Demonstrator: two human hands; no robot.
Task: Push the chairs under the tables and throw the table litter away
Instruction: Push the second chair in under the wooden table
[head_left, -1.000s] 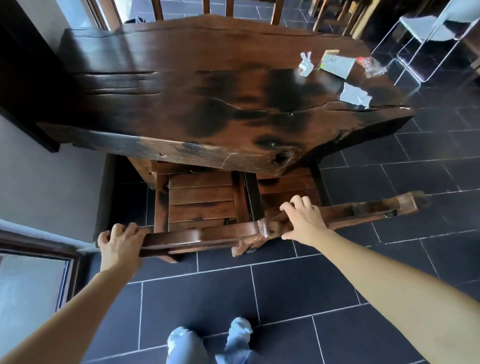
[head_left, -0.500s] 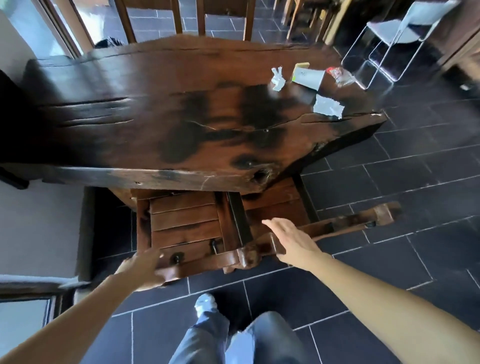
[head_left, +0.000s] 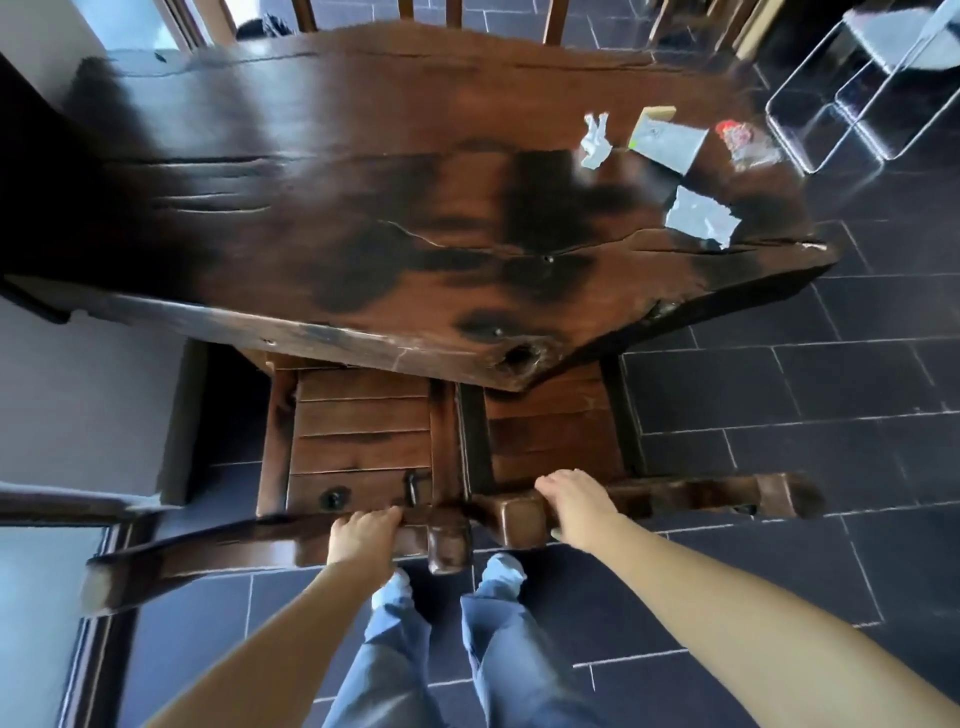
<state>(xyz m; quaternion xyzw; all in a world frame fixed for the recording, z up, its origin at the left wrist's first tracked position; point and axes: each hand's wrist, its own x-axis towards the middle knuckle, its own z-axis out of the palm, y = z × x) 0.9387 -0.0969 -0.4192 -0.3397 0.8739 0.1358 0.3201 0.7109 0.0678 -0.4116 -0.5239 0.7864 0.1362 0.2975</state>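
Observation:
Two dark wooden chairs stand side by side, their seats partly under the big dark wooden table (head_left: 363, 208). My left hand (head_left: 366, 538) grips the top rail of the left chair (head_left: 358, 436). The top rail of the right chair (head_left: 550, 431) is under my right hand (head_left: 576, 501). Litter lies on the table's far right corner: a crumpled white paper (head_left: 595, 140), a flat grey card (head_left: 667, 143), a red-printed clear wrapper (head_left: 743, 140) and a torn grey paper (head_left: 701, 218).
A white wall (head_left: 78, 389) and a window frame (head_left: 62, 506) lie to the left. More wooden chairs (head_left: 426, 10) stand beyond the table. A clear plastic chair (head_left: 857, 88) is at the far right. Dark tiled floor (head_left: 779, 415) extends to the right.
My left hand has slid right along the left chair's rail to near its inner end. The chairs have gone further under the table and I have stepped closer.

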